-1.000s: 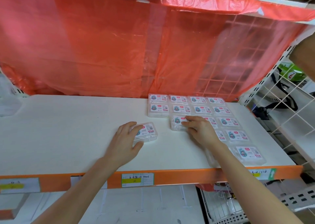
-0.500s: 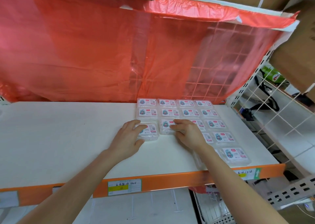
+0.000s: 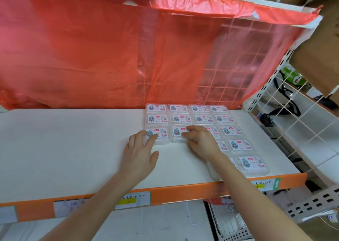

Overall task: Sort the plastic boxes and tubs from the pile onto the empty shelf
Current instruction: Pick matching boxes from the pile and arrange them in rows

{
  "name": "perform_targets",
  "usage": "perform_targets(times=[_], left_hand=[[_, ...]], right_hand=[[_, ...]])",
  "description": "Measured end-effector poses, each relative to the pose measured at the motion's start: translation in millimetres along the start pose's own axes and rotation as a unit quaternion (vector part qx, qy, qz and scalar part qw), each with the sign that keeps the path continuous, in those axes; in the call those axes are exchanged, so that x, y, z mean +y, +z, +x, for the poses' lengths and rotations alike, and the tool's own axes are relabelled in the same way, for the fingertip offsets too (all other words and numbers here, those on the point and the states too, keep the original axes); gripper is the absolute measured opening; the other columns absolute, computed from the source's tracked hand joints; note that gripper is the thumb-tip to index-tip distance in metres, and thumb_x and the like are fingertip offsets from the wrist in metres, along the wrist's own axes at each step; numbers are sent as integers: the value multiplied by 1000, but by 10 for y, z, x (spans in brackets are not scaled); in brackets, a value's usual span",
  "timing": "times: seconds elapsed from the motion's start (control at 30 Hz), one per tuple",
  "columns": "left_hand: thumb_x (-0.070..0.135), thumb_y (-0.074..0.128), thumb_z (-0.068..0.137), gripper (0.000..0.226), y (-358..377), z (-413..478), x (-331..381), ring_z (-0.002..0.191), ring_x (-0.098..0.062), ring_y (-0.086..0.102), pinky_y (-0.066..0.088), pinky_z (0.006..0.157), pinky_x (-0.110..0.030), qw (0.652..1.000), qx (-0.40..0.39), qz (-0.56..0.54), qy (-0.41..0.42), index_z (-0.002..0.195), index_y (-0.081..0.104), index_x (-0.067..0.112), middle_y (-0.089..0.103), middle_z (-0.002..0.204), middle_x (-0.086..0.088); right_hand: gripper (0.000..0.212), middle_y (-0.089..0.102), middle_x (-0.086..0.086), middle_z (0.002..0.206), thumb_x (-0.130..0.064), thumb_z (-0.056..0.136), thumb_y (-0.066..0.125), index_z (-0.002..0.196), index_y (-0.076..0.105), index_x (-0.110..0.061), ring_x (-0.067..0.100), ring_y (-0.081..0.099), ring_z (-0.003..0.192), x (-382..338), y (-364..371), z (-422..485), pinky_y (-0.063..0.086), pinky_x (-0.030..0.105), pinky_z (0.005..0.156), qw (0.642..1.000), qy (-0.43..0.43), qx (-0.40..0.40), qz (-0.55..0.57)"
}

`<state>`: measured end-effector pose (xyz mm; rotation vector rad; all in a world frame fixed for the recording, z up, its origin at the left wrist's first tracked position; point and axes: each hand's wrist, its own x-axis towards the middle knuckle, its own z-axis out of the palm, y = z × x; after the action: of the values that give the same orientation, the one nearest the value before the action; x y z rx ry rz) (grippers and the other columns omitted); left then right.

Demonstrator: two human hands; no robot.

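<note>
Several clear plastic boxes with white and pink labels lie in a grid (image 3: 198,118) on the right part of the white shelf (image 3: 64,149). My left hand (image 3: 140,153) lies flat with its fingertips on the leftmost box of the third row (image 3: 161,135). My right hand (image 3: 200,140) rests with fingers on the neighbouring box (image 3: 177,133) in that row. Both boxes sit flush against the row behind. My right forearm hides part of the nearer boxes; one box (image 3: 253,164) lies near the front edge.
A red plastic sheet (image 3: 128,57) hangs behind the shelf over a wire grid. The shelf's orange front edge (image 3: 174,192) carries price labels. A white wire rack (image 3: 297,123) with dark items stands to the right. A cardboard box (image 3: 319,53) overhangs top right.
My left hand has slid its box rightward and back until it joined the third row beside the box under my right hand. My right hand has stayed on its box.
</note>
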<state>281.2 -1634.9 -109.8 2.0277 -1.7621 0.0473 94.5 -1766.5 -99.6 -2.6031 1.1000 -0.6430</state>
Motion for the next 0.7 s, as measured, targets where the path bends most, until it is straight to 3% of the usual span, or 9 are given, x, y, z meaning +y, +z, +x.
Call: perform_targets(times=[0.1, 0.2, 0.3, 0.4, 0.57, 0.7], left_hand=[[30, 62, 64, 45, -22, -70, 12, 89, -38, 61, 54, 66, -44, 999, -24, 37, -14, 106, 67, 13, 61, 106, -18], [27, 66, 67, 43, -10, -68, -4, 88, -40, 62, 53, 66, -47, 998, -42, 27, -23, 107, 67, 11, 61, 107, -21], [28, 57, 75, 48, -4, -69, 11, 101, -40, 59, 50, 80, -47, 998, -44, -21, -34, 118, 62, 8, 54, 122, -24], [34, 50, 88, 54, -16, -73, 40, 126, -31, 42, 37, 101, -37, 996, -61, -48, -44, 137, 42, 13, 30, 145, -16], [40, 48, 91, 63, -22, -51, 61, 137, -19, 24, 30, 106, -28, 995, -85, -44, -36, 146, 23, 21, 9, 154, -6], [43, 46, 92, 65, -22, -46, 65, 139, -19, 19, 26, 108, -26, 994, -97, -37, -34, 147, 18, 23, 5, 154, -5]], right_hand=[[30, 61, 25, 117, 9, 78, 58, 101, 72, -6, 42, 54, 110, -3, 12, 1, 38, 37, 95, 1000, 1, 9, 0], [30, 62, 25, 113, 11, 76, 59, 98, 73, -5, 43, 56, 106, 5, 27, -1, 37, 36, 91, 1000, -4, 17, 0], [31, 63, 25, 110, 12, 75, 58, 95, 74, -5, 44, 58, 103, 12, 40, 5, 34, 32, 88, 1000, -3, 26, 1], [31, 67, 25, 98, 11, 68, 56, 87, 75, -5, 45, 62, 90, 14, 55, 0, 37, 36, 83, 999, -23, 42, 6], [30, 67, 24, 94, 11, 64, 58, 84, 75, -3, 45, 63, 86, 13, 45, -2, 39, 38, 82, 998, -33, 43, 10], [28, 67, 23, 93, 6, 64, 58, 83, 75, -4, 44, 64, 83, 3, 37, 4, 39, 37, 80, 998, -39, 45, 6]])
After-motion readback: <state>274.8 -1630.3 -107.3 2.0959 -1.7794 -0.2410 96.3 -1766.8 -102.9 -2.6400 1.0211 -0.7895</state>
